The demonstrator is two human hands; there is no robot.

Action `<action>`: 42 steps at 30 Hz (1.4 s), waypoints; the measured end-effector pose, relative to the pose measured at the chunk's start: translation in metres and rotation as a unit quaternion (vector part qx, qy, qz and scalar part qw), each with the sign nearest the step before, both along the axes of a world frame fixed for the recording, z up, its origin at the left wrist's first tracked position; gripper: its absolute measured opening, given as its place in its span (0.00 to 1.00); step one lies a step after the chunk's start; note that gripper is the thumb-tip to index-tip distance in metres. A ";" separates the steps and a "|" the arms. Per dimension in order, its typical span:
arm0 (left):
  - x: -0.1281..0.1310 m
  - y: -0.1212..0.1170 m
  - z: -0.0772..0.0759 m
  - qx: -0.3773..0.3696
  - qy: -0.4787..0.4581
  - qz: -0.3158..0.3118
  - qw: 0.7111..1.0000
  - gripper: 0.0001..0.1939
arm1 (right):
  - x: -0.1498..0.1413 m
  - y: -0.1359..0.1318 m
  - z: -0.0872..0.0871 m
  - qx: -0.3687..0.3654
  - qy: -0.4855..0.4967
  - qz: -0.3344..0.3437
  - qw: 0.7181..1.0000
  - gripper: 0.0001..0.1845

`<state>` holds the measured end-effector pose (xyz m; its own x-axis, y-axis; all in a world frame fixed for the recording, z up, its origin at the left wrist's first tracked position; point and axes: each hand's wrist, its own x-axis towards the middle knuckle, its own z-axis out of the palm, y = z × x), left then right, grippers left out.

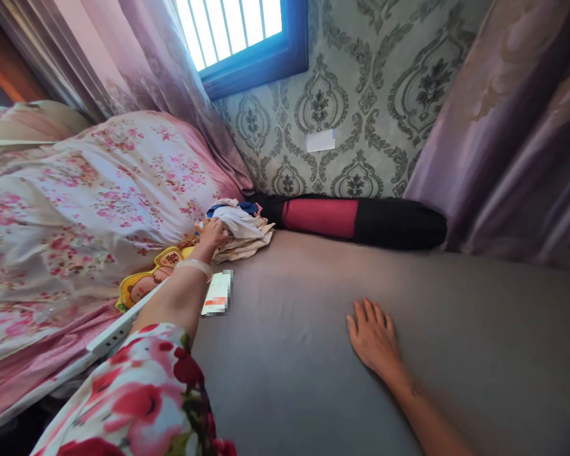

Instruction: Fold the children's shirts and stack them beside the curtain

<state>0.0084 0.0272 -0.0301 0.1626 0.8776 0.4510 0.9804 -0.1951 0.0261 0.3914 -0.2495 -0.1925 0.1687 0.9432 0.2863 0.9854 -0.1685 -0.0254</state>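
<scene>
At the far left of the grey sheet, my left hand [213, 233] reaches out to a heap of clothes [247, 231]. Its fingers are curled into the near-left edge of the heap, closed on the fabric. White, beige and blue pieces show in the heap; the fingertips are partly hidden. My right hand [373, 335] lies flat on the grey sheet [285, 354], fingers spread, holding nothing. Just below the heap, near my left wrist, lies a pale flat item [217, 293] with a blurred surface.
Behind the clothes, a long black and red bag [320, 218] lies along the patterned wall [361, 95]. Floral bedding [99, 190] is piled at left. A yellow cartoon cushion [142, 285] and a white power strip [109, 339] are beside my left forearm. Purple curtains [503, 158] hang at right.
</scene>
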 end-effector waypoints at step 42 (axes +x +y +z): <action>0.240 -0.141 -0.038 0.065 -0.350 -0.447 0.821 0.19 | -0.004 0.003 0.038 0.138 0.455 0.159 0.865 0.19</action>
<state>0.2482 -0.1139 -0.0677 0.3762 0.4866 0.7884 0.1977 -0.8735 0.4448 0.3873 -0.2465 -0.1543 0.1877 0.9005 0.3923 0.5322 0.2425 -0.8112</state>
